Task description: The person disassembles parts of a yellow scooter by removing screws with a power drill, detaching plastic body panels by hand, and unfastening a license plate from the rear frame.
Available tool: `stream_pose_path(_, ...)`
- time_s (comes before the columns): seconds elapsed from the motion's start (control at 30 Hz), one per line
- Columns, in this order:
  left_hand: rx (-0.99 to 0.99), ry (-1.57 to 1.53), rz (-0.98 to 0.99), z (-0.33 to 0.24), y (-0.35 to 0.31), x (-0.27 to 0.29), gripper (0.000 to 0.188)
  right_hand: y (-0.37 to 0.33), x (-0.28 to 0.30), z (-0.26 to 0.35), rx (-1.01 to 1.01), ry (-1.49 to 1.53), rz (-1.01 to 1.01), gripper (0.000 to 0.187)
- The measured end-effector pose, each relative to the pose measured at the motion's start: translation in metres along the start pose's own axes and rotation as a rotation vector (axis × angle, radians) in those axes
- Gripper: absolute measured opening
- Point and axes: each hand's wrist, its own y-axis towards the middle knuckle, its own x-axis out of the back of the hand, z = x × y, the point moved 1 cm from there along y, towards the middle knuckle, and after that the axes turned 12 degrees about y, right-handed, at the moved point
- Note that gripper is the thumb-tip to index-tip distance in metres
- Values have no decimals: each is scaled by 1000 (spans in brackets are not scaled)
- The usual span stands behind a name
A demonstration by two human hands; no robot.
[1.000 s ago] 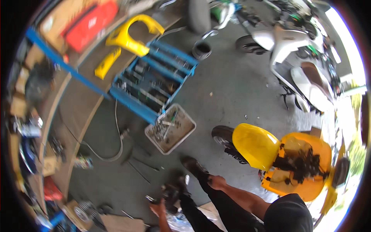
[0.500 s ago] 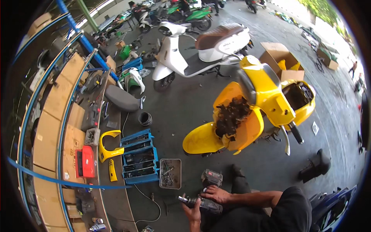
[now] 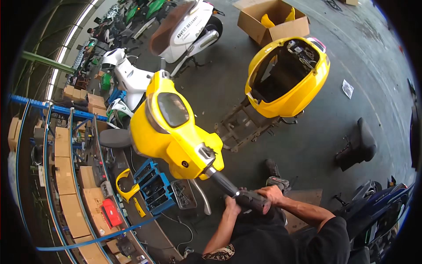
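Observation:
A dark grey cordless drill [image 3: 251,200] lies across my lap, just past the end of the handlebar grip [image 3: 223,181]. My right hand [image 3: 271,194] is closed around its handle, with the battery [image 3: 278,181] showing beyond the fingers. My left hand [image 3: 232,204] is closed at the drill's front end, its fingers partly hidden by the grip. That grip belongs to a yellow scooter front [image 3: 176,125] standing before me, with a brake lever [image 3: 201,197] below it. Behind is the scooter's bare frame [image 3: 241,125], leading to its yellow rear body [image 3: 303,94], open on top.
At left, a blue toolbox [image 3: 154,187] stands beside a tray of small metal parts [image 3: 183,193] and a yellow ring-shaped panel [image 3: 125,187]. Shelves carry cardboard boxes [image 3: 66,178]. A black seat [image 3: 361,143] lies at right. Farther back are a white scooter [image 3: 187,33] and a cardboard box [image 3: 281,28].
My view has shifted, and the yellow scooter now looms larger, its handlebar over my hands. My right hand has moved from atop the drill to around its handle; the left stays at its front.

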Motion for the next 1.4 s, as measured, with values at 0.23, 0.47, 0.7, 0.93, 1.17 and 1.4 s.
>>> stream_pose_path(0.23,-28,7,109,-37,34,-103,27,38,57,-16,19,760,-446,29)
stream_pose_path(0.47,-175,45,76,-80,53,-160,27,95,115,-37,-420,1047,-141,27)
stream_pose_path(0.7,-366,-36,9,-146,82,-148,31,205,127,-40,-392,1137,16,27)
stream_pose_path(0.93,-523,-33,47,-183,126,-147,37,288,113,-77,-446,1329,38,19)
stream_pose_path(1.17,-549,-189,34,-201,125,-132,39,323,105,-70,-455,1323,170,14)
stream_pose_path(1.4,-543,-297,21,-200,123,-141,31,331,111,-76,-540,1260,268,19)
